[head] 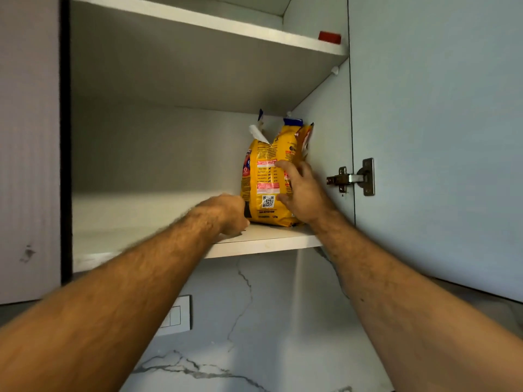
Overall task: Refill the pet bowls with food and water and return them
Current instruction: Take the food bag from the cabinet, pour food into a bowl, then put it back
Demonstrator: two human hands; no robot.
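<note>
Our right hand (301,190) lies against the front right of the yellow pet food bag (268,176), fingers spread and bent onto the printed panel, thumb low beside the QR code; it grips the bag's right side. Our left hand (226,213) reaches the bag's lower left corner, its back toward us; the fingers are hidden behind the knuckles, so we cannot tell whether they clasp the bag or merely touch it. Both forearms rise from the lower corners of the view and converge on the bag.

The bag stands upright on the lower shelf (158,239) of an open wall cabinet, at the shelf's right end, close to the front edge and near the right side wall (325,131). Its top is torn open, with a white and blue flap (259,128) sticking up on the left.

The shelf is white, and to the left of the bag its whole width lies bare back to the rear wall. Above the bag some space remains below the upper shelf (198,21), which carries a small red object (329,37) at its right front edge. The open cabinet door (435,137) hangs to the right on a metal hinge (351,178); a second door (28,137) bounds the left.

Below the cabinet we see a grey marble-veined wall (254,321) with a white switch plate (175,315).
</note>
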